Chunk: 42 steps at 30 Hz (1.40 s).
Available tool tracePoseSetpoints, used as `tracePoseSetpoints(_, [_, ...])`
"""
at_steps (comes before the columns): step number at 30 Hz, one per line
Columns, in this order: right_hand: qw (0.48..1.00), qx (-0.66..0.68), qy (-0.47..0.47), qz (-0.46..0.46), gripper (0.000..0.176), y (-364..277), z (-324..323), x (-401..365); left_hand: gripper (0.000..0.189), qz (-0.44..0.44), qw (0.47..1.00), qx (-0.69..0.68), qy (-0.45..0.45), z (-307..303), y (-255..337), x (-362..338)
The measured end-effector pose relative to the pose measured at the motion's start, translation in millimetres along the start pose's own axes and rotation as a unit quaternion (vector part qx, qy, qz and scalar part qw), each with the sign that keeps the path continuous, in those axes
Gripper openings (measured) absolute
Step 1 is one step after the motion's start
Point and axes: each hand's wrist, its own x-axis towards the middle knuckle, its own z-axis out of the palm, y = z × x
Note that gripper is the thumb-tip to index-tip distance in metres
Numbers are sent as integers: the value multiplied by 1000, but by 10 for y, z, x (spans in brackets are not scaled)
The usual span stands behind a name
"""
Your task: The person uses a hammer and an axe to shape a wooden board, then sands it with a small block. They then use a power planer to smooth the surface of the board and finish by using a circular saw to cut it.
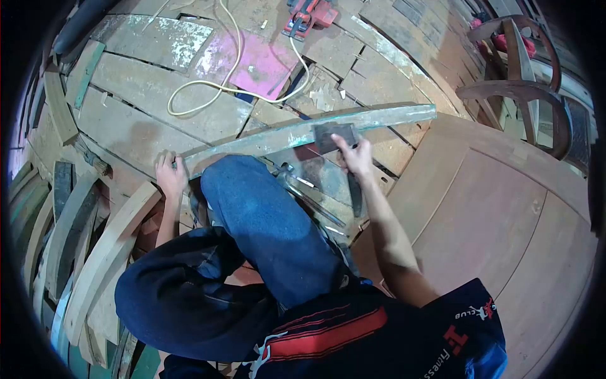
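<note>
A long, curved wooden plank (252,144) with patches of flaking pale-green paint lies across the floor in front of my knee. My left hand (170,174) is closed around its left end. In my right hand (355,156) is a cleaver-like tool (333,138) with a broad, dark rectangular blade. My fingers are wrapped round it, one finger lying along the blade, and its dark handle end shows below my hand. The blade overlaps the plank right of its middle. Beside my bent knee, a claw hammer (315,207) rests on the floorboards.
A red power tool (309,16) with a looping pale cord (221,87) sits beyond the plank, near a pink board (262,66). Curved timber pieces (113,243) are stacked at left. A large wooden panel (480,208) lies at right, with curved wooden frames (517,88) behind it.
</note>
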Motion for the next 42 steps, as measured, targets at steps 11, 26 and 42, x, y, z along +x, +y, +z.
tracePoseSetpoints(11, [998,-50,-22,-30,41,-71,360,-30,28,13,1000,-14,5,43,-50,-32])
tracePoseSetpoints(26, [999,-29,-18,-18,41,-200,467,-52,26,-6,1000,0,-14,-3,11,-42])
tracePoseSetpoints(42, [999,46,-28,-7,32,-190,806,-150,26,9,1000,-10,27,64,8,-27])
